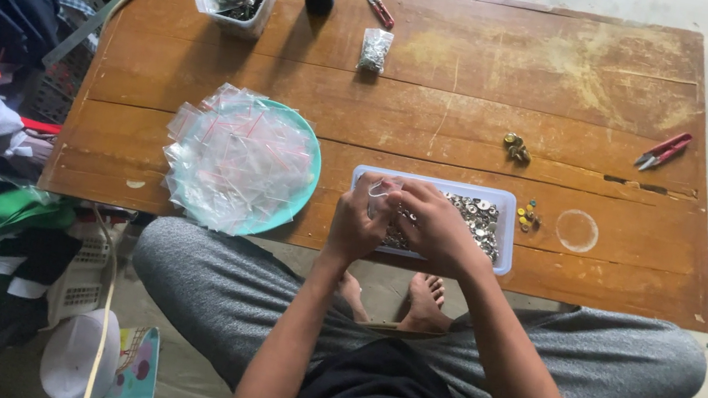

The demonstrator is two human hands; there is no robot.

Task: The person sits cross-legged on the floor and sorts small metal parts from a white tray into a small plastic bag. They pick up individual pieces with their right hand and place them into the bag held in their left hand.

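Both hands over tray (503, 242) of studs: left hand (356, 228) and right hand (435, 226) pinching small clear bag (382, 192) (grip closed). Risk: studs spilling onto tabletop (445, 100) if bag mouth tilts.

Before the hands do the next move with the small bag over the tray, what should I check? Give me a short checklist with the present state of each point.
1. Small clear bag held by both hands: ok, left hand and right hand pinch it.
2. Bag mouth open: cannot tell, the fingers hide it.
3. Bag over the tray of small metal pieces: ok.
4. Spare bags near: ok, a pile lies on the teal plate beside the left hand.
5. Tray fully on the table: ok, though near the front edge.
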